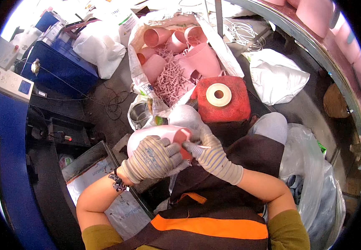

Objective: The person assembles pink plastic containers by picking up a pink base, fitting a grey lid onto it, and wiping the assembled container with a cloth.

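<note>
My gloved left hand [152, 159] is wrapped over the side of a pink plastic pipe fitting [145, 134], which lies tilted across my lap with its open end toward the right. At that open rim, the fingers of my gloved right hand [216, 157] are pinched together. A thin pale sliver shows by them, and what they grip is too small to make out. Beyond the fitting stands an open white sack [138, 75] holding several more pink fittings [201, 60] and a heap of curled pink shavings [170, 81].
Right of the sack, a red padded block [234, 104] carries a cream ring [226, 96]. A metal cup [138, 114] sits near the sack's front. Blue cabinets [5, 121] stand left, a dark tray [93, 171] near my left arm, a clear plastic bag [309, 162] at right.
</note>
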Demonstrator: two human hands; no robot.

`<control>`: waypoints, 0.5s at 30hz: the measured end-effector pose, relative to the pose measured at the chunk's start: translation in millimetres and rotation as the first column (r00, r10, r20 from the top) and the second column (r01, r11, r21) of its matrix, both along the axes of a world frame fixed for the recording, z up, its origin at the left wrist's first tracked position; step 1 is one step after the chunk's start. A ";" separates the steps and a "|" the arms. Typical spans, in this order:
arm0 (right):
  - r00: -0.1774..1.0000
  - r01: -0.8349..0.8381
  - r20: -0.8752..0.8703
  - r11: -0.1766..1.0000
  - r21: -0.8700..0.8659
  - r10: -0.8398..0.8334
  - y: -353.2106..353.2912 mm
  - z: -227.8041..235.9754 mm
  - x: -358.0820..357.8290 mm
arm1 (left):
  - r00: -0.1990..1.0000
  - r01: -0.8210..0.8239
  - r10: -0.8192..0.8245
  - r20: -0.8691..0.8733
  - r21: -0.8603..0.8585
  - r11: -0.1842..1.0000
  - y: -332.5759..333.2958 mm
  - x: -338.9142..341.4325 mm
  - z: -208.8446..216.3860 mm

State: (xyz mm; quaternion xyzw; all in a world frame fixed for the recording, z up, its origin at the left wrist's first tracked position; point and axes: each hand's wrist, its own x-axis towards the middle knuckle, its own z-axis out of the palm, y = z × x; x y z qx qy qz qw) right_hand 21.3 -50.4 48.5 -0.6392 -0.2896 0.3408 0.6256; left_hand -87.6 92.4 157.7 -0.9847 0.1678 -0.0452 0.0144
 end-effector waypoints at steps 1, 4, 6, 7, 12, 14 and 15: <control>0.973 0.094 0.197 0.989 0.117 -0.116 -7.6 6.0 -2.8 | 1.000 0.026 -0.025 0.010 -0.016 1.000 3.5 -1.2 -3.4; 0.701 -0.203 0.714 0.958 0.204 -0.004 -26.1 43.8 9.8 | 0.991 0.128 -0.132 0.014 -0.364 0.922 9.6 14.0 8.8; 0.620 -0.526 0.737 0.839 0.138 0.267 -35.4 59.7 22.0 | 0.980 0.138 -0.190 -0.052 -0.510 0.849 7.2 19.5 26.1; 0.616 -0.634 0.670 0.766 0.109 0.414 -38.0 58.6 23.8 | 0.976 0.121 -0.199 -0.085 -0.549 0.827 3.9 21.1 28.6; 0.698 -0.562 0.679 0.759 0.327 0.225 -64.0 79.2 45.4 | 0.964 -0.259 0.181 -0.193 -0.827 0.500 30.5 -9.8 4.2; 0.810 -0.377 0.584 0.812 0.447 0.054 -49.5 90.7 64.9 | 0.772 -0.370 0.571 -0.279 -0.928 0.047 67.2 -44.7 12.2; 0.846 -0.268 0.531 0.832 0.486 -0.038 -38.3 101.6 74.1 | 0.788 -0.306 0.564 -0.246 -0.952 0.013 79.5 -52.2 11.6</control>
